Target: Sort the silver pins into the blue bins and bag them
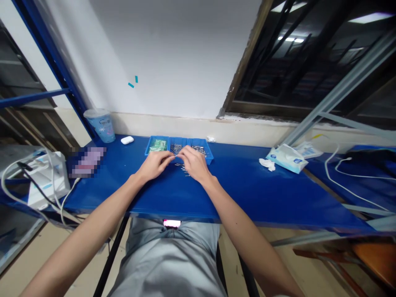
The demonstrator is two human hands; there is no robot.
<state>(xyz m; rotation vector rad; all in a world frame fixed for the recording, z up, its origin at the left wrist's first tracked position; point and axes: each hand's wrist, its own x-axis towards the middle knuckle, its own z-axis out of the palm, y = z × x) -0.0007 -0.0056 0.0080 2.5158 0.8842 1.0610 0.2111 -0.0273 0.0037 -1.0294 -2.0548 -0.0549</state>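
Observation:
My left hand [156, 164] and my right hand [194, 163] meet fingertip to fingertip over the table, just in front of a row of blue bins [210, 156]. Both hands are closed in a pinch around something small and thin, mostly hidden by the fingers. The left bin holds small green pieces [159, 144]. Thin metal pieces [176, 147] fill the middle bin, and more metal pieces [199, 148] lie in the right one, partly behind my right hand. A few loose metal pieces [187, 174] lie on the tabletop under my hands.
On the blue table [247, 185], a patterned cup [103, 126], a white case [127, 140] and a blurred pinkish item [88, 161] stand to the left. A white device [51, 181] with cables is at the left edge. A tissue box [287, 158] and crumpled tissue [267, 164] lie right.

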